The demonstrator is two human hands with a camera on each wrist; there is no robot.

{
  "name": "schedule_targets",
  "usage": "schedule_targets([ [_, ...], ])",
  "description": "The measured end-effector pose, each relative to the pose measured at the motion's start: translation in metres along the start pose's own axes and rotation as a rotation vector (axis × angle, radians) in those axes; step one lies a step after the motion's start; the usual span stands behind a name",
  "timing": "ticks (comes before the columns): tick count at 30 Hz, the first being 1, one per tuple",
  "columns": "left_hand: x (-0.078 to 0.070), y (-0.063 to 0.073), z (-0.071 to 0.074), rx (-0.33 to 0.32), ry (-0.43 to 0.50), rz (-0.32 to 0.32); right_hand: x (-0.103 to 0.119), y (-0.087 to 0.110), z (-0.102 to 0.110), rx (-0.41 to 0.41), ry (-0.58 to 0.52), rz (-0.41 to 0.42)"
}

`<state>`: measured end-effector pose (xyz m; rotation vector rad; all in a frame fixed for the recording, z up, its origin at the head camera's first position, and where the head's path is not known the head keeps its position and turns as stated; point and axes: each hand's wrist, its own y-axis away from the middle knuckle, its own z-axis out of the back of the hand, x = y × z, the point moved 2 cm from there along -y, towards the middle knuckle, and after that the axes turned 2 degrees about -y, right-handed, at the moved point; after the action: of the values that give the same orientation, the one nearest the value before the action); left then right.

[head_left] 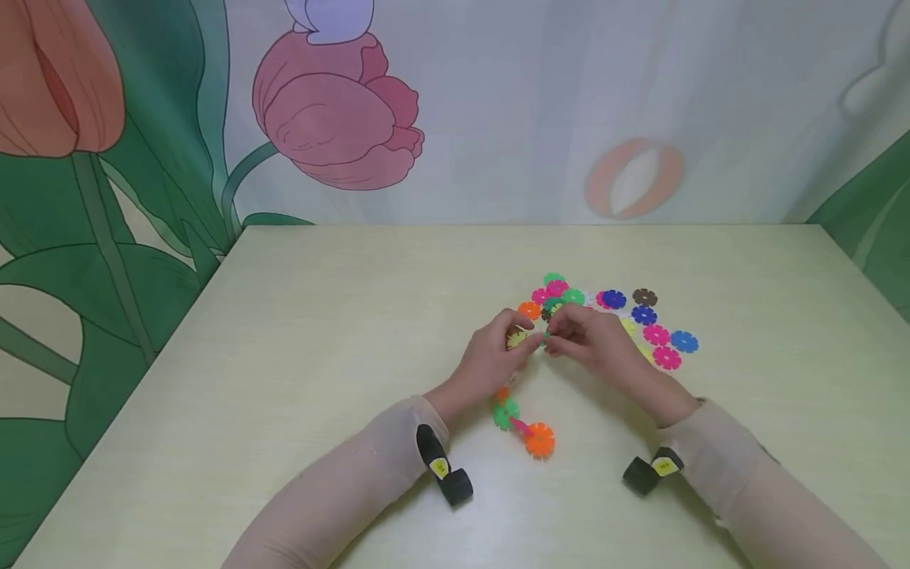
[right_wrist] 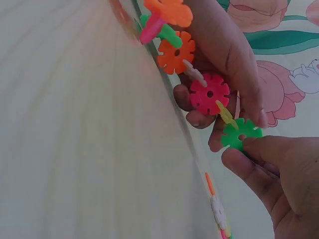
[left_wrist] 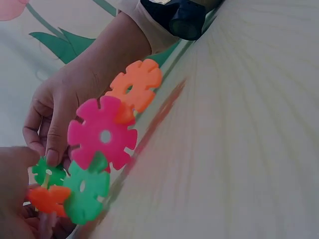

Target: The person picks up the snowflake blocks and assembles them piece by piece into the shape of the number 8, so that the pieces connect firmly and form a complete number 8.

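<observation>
A chain of notched plastic building discs hangs from my left hand; its lower end, an orange disc, reaches down near the tabletop. In the right wrist view the chain's other end shows a pink disc, a thin yellow disc seen edge-on and a green disc. My left fingers hold the chain around these last discs. My right hand pinches the green disc between thumb and finger. Both hands meet closely, fingertips nearly touching. The left wrist view shows another pink disc lower on the chain.
Behind and right of the hands lie several loose discs, among them a brown disc, a blue disc and a pink disc. They lie on the pale wooden table, whose far edge meets a flower-patterned backdrop.
</observation>
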<state>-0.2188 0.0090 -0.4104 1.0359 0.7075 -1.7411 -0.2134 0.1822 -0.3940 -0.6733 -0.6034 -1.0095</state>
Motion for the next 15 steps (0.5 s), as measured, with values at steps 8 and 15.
schedule_targets([
  [8,0.003,-0.001,0.000,-0.009,0.000,0.005,0.001,-0.003,0.005,0.024,0.138,-0.024],
  [15,0.004,-0.001,0.000,-0.016,0.015,0.007,-0.004,-0.005,0.026,0.015,0.282,-0.072],
])
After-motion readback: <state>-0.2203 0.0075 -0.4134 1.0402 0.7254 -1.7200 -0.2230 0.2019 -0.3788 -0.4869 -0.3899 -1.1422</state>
